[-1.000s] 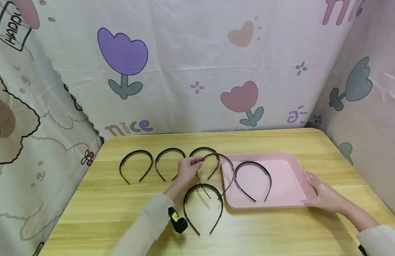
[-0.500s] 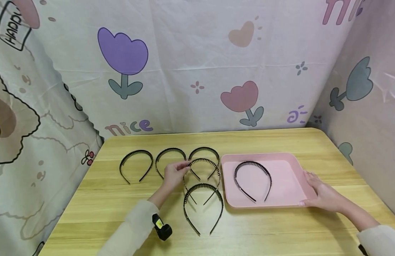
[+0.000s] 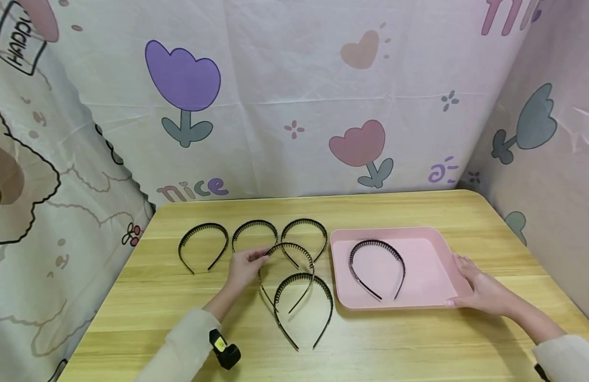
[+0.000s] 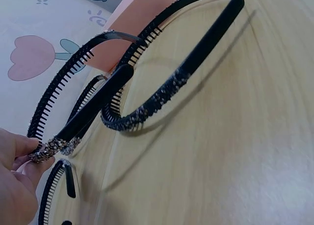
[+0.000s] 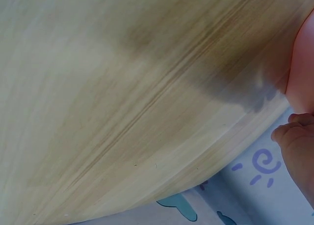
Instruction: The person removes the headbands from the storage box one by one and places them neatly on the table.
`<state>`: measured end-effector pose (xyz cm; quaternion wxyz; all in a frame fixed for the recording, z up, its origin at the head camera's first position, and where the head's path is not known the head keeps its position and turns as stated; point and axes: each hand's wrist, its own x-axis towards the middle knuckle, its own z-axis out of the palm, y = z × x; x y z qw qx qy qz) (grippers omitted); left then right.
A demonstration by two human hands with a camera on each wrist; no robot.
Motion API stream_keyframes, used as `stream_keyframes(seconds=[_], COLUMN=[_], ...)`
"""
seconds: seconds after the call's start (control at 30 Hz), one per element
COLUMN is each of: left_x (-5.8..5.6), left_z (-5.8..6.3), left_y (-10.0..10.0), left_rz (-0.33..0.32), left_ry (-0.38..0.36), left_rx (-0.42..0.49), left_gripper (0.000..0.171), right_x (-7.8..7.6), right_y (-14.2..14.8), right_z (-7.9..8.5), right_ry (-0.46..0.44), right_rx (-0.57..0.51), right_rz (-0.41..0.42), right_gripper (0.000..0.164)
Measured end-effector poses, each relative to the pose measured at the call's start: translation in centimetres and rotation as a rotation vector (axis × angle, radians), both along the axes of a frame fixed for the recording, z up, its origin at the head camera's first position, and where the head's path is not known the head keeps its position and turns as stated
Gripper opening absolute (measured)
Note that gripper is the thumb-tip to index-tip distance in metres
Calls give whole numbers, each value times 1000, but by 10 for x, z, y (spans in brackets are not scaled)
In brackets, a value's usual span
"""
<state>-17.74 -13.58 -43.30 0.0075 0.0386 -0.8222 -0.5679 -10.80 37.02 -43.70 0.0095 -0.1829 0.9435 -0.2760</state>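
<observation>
My left hand [image 3: 244, 269] pinches a black toothed headband [image 4: 93, 105] by one side, where glittery stones cover the band. In the head view it is held over the table, overlapping another headband [image 3: 331, 305] that lies nearer the front. At the right, my right hand [image 3: 485, 289] grips the right side of a pink tray [image 3: 425, 270], fingers at the side wall and thumb at the front corner. One headband [image 3: 377, 243] lies in the tray's left half. The right wrist view catches only part of the right hand [image 5: 299, 141] against the tray's edge.
Three more headbands lie in a row at the back: a left one [image 3: 204, 226], a middle one [image 3: 253, 222] partly behind my left hand, and a right one [image 3: 304, 220] close to the tray. Patterned cloth [image 3: 275, 79] hangs behind the wooden table [image 3: 180, 318].
My left hand has moved left and toward the front with the headband, away from the tray's left edge. The right hand and tray have stayed put.
</observation>
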Motion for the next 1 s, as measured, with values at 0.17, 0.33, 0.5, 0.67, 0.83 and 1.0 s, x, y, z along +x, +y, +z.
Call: stream_keyframes(seconds=[0.17,0.33,0.5,0.67,0.83,1.0], left_x=[5,11,17,23,31,38], left_z=[1,-1,-4,-6,-6,-6], left_y=[-10,-19,-27,-34,-43,-55], left_rz=[9,5,11,13,3,6], left_ry=[-28,-17,-33,-38,-47,-54], left_rx=[-28,-76,-74,-93,-112,-120], left_gripper=[24,24,24,24,24,25], right_x=[0,0,1,1,1,2], right_y=[0,0,-1,-1,-1,-1], right_z=[1,1,1,1,0,1], right_ry=[-1,-11,-14,-19,-24,-31], right_rx=[-3,-2,2,1,1,2], right_rz=[-7,-15,-20,-20,-20,-24], right_gripper=[105,106,106,105,105,105])
